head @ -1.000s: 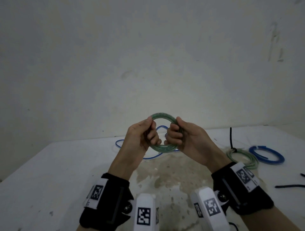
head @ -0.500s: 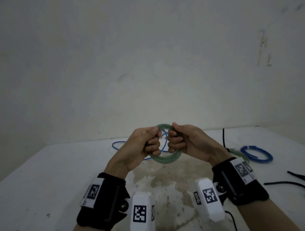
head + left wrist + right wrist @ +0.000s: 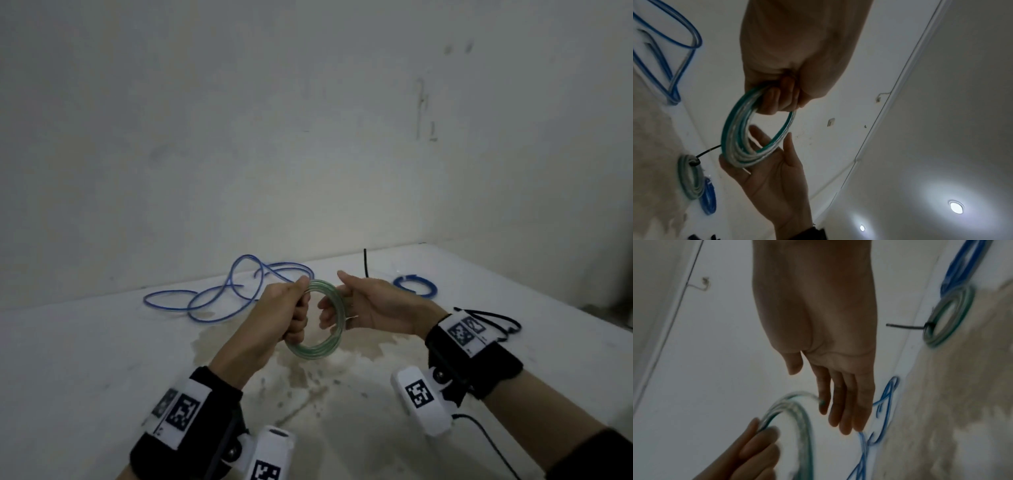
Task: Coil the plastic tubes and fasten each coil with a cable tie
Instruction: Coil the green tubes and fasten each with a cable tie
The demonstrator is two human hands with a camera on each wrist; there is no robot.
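A coil of clear green-tinted tube point(image 3: 320, 353) hangs upright above the table point(image 3: 85, 359). My left hand point(image 3: 300, 310) grips its upper left part, fingers curled through the ring point(image 3: 740, 138). My right hand point(image 3: 337, 308) is open with straight fingers, and its palm point(image 3: 777, 178) lies against the coil's right side. In the right wrist view the tube's loose end point(image 3: 821, 401) touches the right index finger. A long blue tube point(image 3: 219, 296) lies uncoiled on the table behind the hands.
A blue coil point(image 3: 415, 287) lies at the back right. Beside it a green coil point(image 3: 947, 316) is bound with a black cable tie point(image 3: 365, 263) whose tail stands up. Loose black cable ties point(image 3: 496, 318) lie right of my right wrist. A brown stain point(image 3: 308, 387) marks the table's middle.
Both hands gripped the coil before. My right hand has let go and straightened its fingers beside the ring, and the left hand has turned the coil more edge-on.
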